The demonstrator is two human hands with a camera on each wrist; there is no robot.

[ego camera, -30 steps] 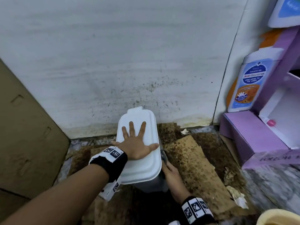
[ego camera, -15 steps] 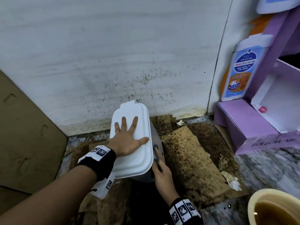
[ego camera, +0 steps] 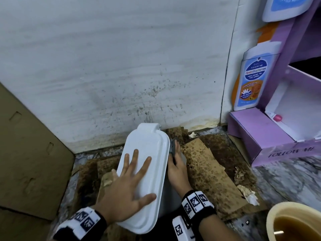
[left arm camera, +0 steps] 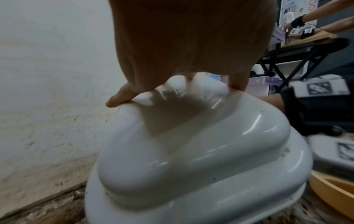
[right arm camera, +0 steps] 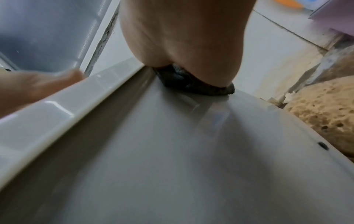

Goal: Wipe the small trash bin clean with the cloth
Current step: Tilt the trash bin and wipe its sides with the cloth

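White wall (ego camera: 112, 58): fills the upper head view, speckled with dark spots near its base.

Brown cardboard panel (ego camera: 31, 153): leans at 9 o'clock, with slot cut-outs.

Purple display box (ego camera: 260, 134): at 3 o'clock, lettered FOLLOW ME; its open white compartment holds a small tube with a pink cap (ego camera: 278, 117). A printed bottle cut-out (ego camera: 251, 80) stands at its back edge against the wall.

Stained cardboard sheets (ego camera: 208, 167): lie flat on the floor under and to the right of the bin, mottled brown; torn paper scraps (ego camera: 248, 193) lie at 4 o'clock.

Small trash bin (ego camera: 172, 195): at centre, near the wall base, on the cardboard; grey body, glossy white lid (ego camera: 152, 150) closed, hinge end toward the wall. Contents hidden.

Cream basin (ego camera: 278, 216): at 5 o'clock, cut by the frame edge, holds brown liquid.

Left hand (ego camera: 126, 193): lies flat on the lid, fingers spread and straight; grip wide, holding nothing.

Right hand (ego camera: 177, 169): against the bin's right side just under the lid rim, pressing the cloth to the wall of the bin; whether the fingers curl round the cloth cannot be told.

Cloth (right arm camera: 193, 84): dark grey, bunched, between the right hand and the bin's side, its end showing past the fingertips.
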